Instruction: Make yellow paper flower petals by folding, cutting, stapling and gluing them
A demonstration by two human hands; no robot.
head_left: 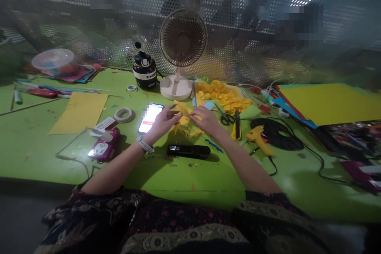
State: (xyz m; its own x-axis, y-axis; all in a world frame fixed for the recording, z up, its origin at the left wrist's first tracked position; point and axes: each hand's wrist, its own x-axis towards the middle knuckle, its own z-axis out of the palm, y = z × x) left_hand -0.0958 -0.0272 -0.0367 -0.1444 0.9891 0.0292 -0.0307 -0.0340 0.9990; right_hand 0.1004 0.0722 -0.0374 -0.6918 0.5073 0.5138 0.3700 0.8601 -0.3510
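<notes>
Between my two hands is a piece of yellow paper point(182, 108), folded or cut in a petal-like shape. My left hand point(165, 121) closes on its left side, thumb towards the fingers. Fingers of my right hand point(206, 120) pinch its right edge. More yellow paper pieces point(193, 130) lie on the table just below the hands. A black stapler point(188, 151) rests in front of them, nearer to me. Left of my left hand lies a lit phone point(151, 118). Behind my right hand is a heap of yellow paper petals point(222, 94).
A fan point(177, 87) and a dark bottle point(144, 72) stand at the back. Scissors point(227, 118), a yellow cutter point(236, 127) and a glue gun point(261, 141) with its cable lie right. Tape point(123, 114), a purple power strip point(104, 146) and yellow paper point(79, 112) lie left. Coloured sheets point(330, 103) are far right.
</notes>
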